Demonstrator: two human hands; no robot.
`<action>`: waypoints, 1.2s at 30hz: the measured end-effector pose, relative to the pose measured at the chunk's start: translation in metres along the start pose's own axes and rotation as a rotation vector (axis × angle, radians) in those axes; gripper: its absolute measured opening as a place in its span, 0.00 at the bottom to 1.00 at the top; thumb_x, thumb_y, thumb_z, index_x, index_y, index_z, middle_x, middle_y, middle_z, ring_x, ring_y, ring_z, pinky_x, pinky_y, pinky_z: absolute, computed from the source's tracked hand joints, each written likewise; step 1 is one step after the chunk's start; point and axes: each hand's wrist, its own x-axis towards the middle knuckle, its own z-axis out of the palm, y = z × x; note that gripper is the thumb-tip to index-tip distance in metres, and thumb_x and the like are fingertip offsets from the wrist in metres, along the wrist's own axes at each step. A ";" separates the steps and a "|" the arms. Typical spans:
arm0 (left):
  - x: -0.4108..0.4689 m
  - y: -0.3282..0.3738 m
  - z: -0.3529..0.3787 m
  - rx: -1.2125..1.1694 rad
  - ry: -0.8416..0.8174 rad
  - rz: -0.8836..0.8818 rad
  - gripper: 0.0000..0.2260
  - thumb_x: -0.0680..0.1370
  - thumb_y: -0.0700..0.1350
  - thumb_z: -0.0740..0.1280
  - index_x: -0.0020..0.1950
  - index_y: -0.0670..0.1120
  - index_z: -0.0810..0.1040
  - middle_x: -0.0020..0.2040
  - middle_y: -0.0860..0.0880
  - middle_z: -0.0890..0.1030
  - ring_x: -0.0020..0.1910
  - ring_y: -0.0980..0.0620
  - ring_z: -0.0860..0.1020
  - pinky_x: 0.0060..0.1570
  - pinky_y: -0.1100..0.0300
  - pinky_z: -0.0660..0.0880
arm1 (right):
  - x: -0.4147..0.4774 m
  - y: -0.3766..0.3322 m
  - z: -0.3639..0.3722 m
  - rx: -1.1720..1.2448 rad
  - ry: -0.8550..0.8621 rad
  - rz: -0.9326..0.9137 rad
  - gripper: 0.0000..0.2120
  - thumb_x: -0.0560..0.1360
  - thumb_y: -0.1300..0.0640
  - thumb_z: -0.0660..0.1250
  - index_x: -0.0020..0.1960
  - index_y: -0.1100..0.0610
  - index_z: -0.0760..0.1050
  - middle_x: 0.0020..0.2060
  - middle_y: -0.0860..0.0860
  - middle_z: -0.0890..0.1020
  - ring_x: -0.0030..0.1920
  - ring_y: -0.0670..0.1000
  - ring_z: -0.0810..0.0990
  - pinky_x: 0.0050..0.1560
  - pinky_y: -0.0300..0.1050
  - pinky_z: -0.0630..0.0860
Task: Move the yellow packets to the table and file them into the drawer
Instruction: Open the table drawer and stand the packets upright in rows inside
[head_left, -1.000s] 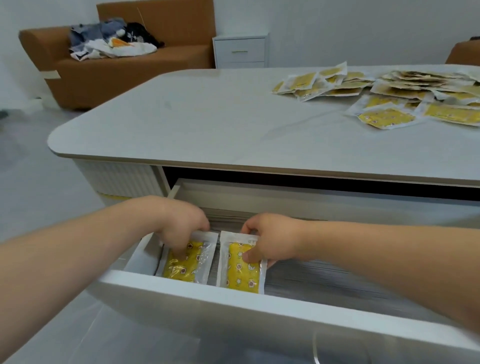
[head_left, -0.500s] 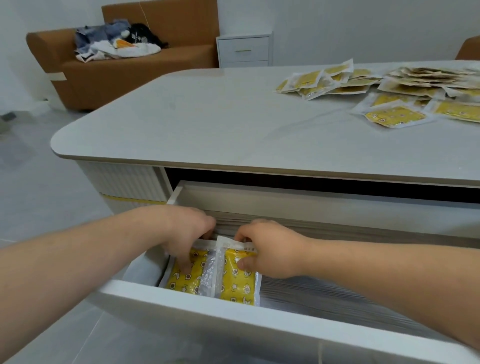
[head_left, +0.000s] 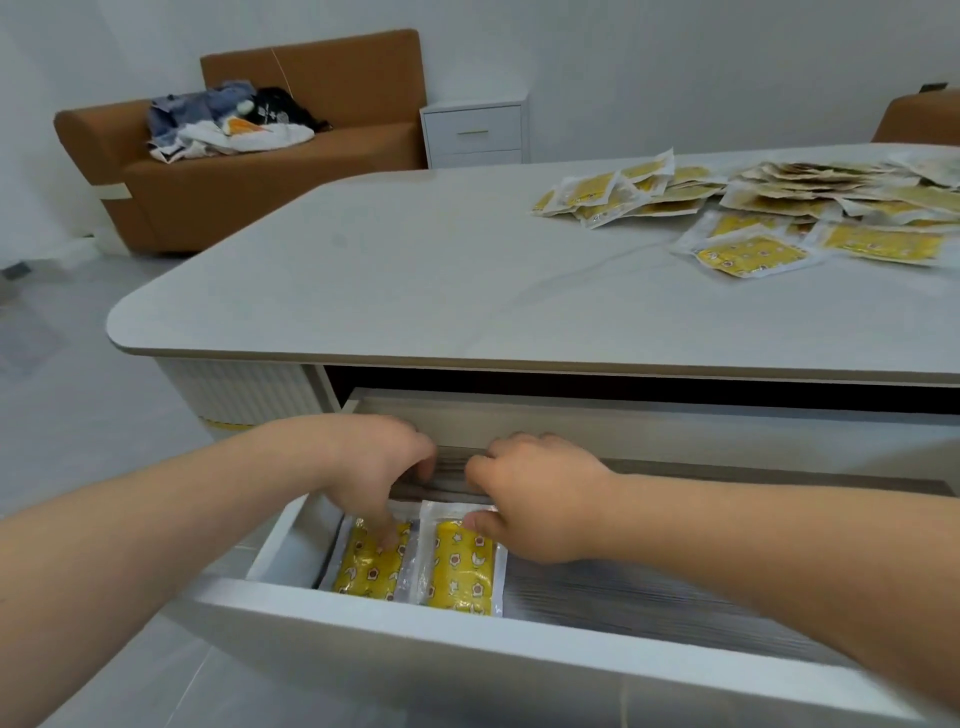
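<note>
Two yellow packets lie side by side at the left end of the open white drawer (head_left: 363, 631). My left hand (head_left: 376, 467) reaches down and presses its fingertips onto the left packet (head_left: 366, 569). My right hand (head_left: 540, 501) pinches the top edge of the right packet (head_left: 460, 571), thumb on its front. On the far right of the grey table (head_left: 415, 280) sits a loose pile of several more yellow packets (head_left: 748, 208).
The drawer's wood-grain floor (head_left: 649, 597) stretches away to the right of the two packets. Behind the table stand a brown sofa (head_left: 270, 171) with clothes on it and a small white cabinet (head_left: 475, 132). Grey floor lies to the left.
The two packets, apart a second ago, now lie close together, edges touching. Both hands have stayed on them and shifted slightly toward the drawer's back.
</note>
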 end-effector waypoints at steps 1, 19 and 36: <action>-0.005 0.003 -0.009 -0.019 0.023 0.023 0.31 0.68 0.59 0.79 0.66 0.54 0.71 0.55 0.56 0.75 0.52 0.54 0.75 0.49 0.59 0.75 | -0.002 0.004 -0.011 0.026 0.009 0.009 0.17 0.82 0.40 0.59 0.60 0.52 0.74 0.55 0.54 0.79 0.56 0.58 0.78 0.52 0.51 0.75; 0.108 0.128 -0.172 -0.392 0.894 0.255 0.18 0.83 0.50 0.62 0.73 0.50 0.72 0.72 0.51 0.72 0.70 0.49 0.70 0.68 0.54 0.68 | -0.088 0.239 -0.105 0.107 0.759 0.890 0.17 0.79 0.51 0.58 0.63 0.55 0.77 0.61 0.57 0.79 0.63 0.61 0.75 0.60 0.56 0.73; 0.124 0.160 -0.177 -0.584 0.787 0.030 0.22 0.79 0.58 0.65 0.71 0.52 0.72 0.71 0.47 0.73 0.70 0.44 0.69 0.68 0.48 0.69 | -0.101 0.275 -0.091 -0.033 0.357 1.041 0.21 0.79 0.45 0.54 0.66 0.53 0.71 0.60 0.59 0.80 0.63 0.62 0.76 0.65 0.59 0.66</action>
